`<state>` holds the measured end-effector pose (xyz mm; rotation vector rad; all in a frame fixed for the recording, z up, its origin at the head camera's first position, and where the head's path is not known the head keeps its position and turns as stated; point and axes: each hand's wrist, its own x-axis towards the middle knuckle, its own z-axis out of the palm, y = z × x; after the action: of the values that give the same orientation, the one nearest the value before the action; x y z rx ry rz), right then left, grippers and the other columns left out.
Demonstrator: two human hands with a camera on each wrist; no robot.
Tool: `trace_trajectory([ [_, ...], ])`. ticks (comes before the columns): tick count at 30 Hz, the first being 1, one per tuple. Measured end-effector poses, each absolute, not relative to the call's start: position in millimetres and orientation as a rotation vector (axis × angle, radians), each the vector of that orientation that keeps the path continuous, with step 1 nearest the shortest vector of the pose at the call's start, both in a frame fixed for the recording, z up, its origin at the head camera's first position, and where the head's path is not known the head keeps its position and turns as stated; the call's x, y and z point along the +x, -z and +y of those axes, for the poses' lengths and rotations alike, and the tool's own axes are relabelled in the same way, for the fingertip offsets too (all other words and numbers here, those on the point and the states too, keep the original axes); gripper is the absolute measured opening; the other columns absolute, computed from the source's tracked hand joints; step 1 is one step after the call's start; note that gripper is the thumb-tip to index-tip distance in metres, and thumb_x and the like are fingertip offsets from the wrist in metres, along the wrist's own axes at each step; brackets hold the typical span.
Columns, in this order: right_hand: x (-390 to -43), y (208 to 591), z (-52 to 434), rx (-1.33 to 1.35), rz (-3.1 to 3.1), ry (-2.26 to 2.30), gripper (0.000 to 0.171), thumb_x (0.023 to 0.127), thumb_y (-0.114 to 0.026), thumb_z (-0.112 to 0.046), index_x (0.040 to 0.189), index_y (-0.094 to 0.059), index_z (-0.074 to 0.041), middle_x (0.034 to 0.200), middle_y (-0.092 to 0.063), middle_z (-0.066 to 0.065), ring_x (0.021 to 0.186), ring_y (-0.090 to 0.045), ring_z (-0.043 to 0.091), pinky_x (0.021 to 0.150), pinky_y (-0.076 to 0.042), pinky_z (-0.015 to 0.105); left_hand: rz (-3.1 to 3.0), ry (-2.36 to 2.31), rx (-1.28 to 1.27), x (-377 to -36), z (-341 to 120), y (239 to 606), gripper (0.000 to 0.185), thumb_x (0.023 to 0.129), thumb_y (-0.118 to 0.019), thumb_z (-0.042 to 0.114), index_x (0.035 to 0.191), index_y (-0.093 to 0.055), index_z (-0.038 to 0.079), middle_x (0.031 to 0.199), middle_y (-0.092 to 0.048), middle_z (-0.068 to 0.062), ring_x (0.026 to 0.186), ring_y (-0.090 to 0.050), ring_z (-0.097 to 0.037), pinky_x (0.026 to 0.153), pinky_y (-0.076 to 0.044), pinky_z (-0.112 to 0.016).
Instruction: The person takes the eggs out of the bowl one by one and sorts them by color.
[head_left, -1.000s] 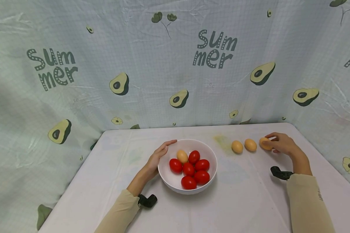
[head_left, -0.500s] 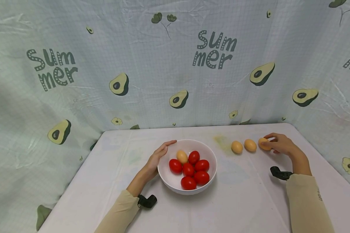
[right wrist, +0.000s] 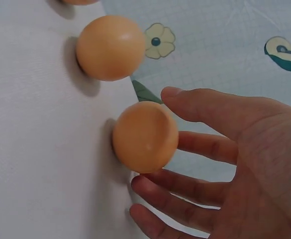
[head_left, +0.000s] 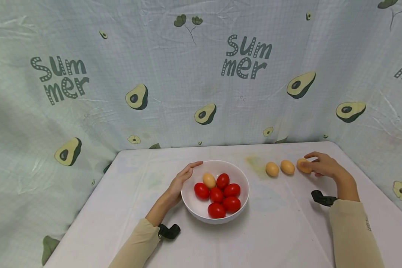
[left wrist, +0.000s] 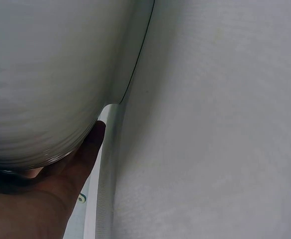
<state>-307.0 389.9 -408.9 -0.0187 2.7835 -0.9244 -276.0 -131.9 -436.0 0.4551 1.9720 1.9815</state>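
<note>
Your left hand (head_left: 181, 181) rests open-fingered against the white bowl (head_left: 201, 208) on the tabletop (head_left: 274, 230), right hand (head_left: 323, 165) loosely cupping, fingers touching, the egg (head_left: 303, 165) farthest right of the bowl.

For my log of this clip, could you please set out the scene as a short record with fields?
left hand: left hand rests open against the outer wall of the bowl
right hand: right hand, fingers loosely spread about the nearest egg; firm grip unclear
bowl contents: six tomatoes and one egg in the bowl
table: two more eggs in a row left of the nearest one
backdrop: avocado-print cloth
</note>
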Motion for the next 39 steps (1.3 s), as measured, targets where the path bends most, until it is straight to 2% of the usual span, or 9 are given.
trace_trajectory([
  [3,-305.3,404.5,389.3,-0.019,2.804,0.886,0.073,0.104,-0.056,-0.046,0.146,-0.038,0.011,0.141,-0.044,0.045,0.107,-0.064,0.041,0.088,-0.060,0.044,1.978,-1.978,0.456,-275.6,-132.1,435.9,0.050,0.112,-0.026,0.026,0.159,-0.040,0.014,0.167,-0.035,-0.008,0.156,-0.031,-0.027,0.128,-0.024,-0.044],
  [6,-302.7,397.8,386.5,-0.006,2.840,0.844,0.073,0.104,-0.055,-0.048,0.146,-0.038,0.010,0.142,-0.042,0.045,0.117,-0.057,0.051,0.093,-0.056,0.055,1.985,-1.971,0.461,-275.6,-132.4,436.1,0.050,0.112,-0.026,0.027,0.159,-0.039,0.015,0.168,-0.034,-0.007,0.156,-0.030,-0.027,0.128,-0.024,-0.044],
  [9,-300.1,389.1,382.2,0.014,2.878,0.807,0.075,0.103,-0.054,-0.050,0.147,-0.038,0.008,0.143,-0.040,0.044,0.124,-0.048,0.058,0.095,-0.049,0.066,1.989,-1.967,0.468,-275.7,-132.9,436.5,0.050,0.112,-0.026,0.028,0.159,-0.039,0.015,0.168,-0.033,-0.008,0.156,-0.029,-0.028,0.128,-0.024,-0.045],
  [12,-298.4,381.4,376.9,0.027,2.915,0.786,0.073,0.103,-0.053,-0.050,0.148,-0.038,0.006,0.143,-0.040,0.043,0.126,-0.043,0.060,0.095,-0.045,0.071,1.985,-1.970,0.466,-275.6,-133.1,436.4,0.050,0.112,-0.025,0.028,0.159,-0.039,0.014,0.168,-0.033,-0.008,0.156,-0.029,-0.029,0.128,-0.024,-0.045],
  [20,-297.7,359.2,345.2,-0.135,3.091,0.811,0.058,0.104,-0.057,-0.035,0.142,-0.047,0.007,0.141,-0.048,0.038,0.128,-0.048,0.056,0.100,-0.046,0.069,1.973,-1.982,0.457,-275.1,-132.8,436.1,0.050,0.113,-0.025,0.027,0.159,-0.039,0.014,0.167,-0.034,-0.008,0.156,-0.030,-0.028,0.128,-0.024,-0.044],
  [25,-293.0,344.2,315.2,-0.268,3.156,0.911,0.050,0.105,-0.057,-0.031,0.142,-0.051,0.002,0.142,-0.051,0.032,0.129,-0.051,0.052,0.103,-0.045,0.069,1.980,-1.978,0.456,-275.4,-132.2,436.9,0.050,0.113,-0.025,0.028,0.159,-0.039,0.014,0.167,-0.034,-0.008,0.156,-0.031,-0.028,0.128,-0.025,-0.044],
  [33,-280.7,327.4,274.3,-0.494,3.167,1.163,0.041,0.104,-0.061,-0.023,0.138,-0.057,-0.001,0.138,-0.054,0.024,0.126,-0.057,0.045,0.101,-0.052,0.062,1.981,-1.980,0.441,-275.0,-131.1,436.5,0.050,0.112,-0.026,0.028,0.158,-0.040,0.014,0.167,-0.036,-0.007,0.154,-0.033,-0.027,0.127,-0.027,-0.042],
  [39,-279.7,326.2,246.4,-0.645,3.148,1.239,0.038,0.102,-0.064,-0.020,0.136,-0.059,-0.003,0.136,-0.061,0.017,0.122,-0.063,0.037,0.097,-0.055,0.055,1.985,-1.979,0.436,-274.8,-131.6,436.5,0.050,0.112,-0.026,0.028,0.158,-0.040,0.015,0.167,-0.035,-0.006,0.155,-0.031,-0.026,0.128,-0.024,-0.044],
])
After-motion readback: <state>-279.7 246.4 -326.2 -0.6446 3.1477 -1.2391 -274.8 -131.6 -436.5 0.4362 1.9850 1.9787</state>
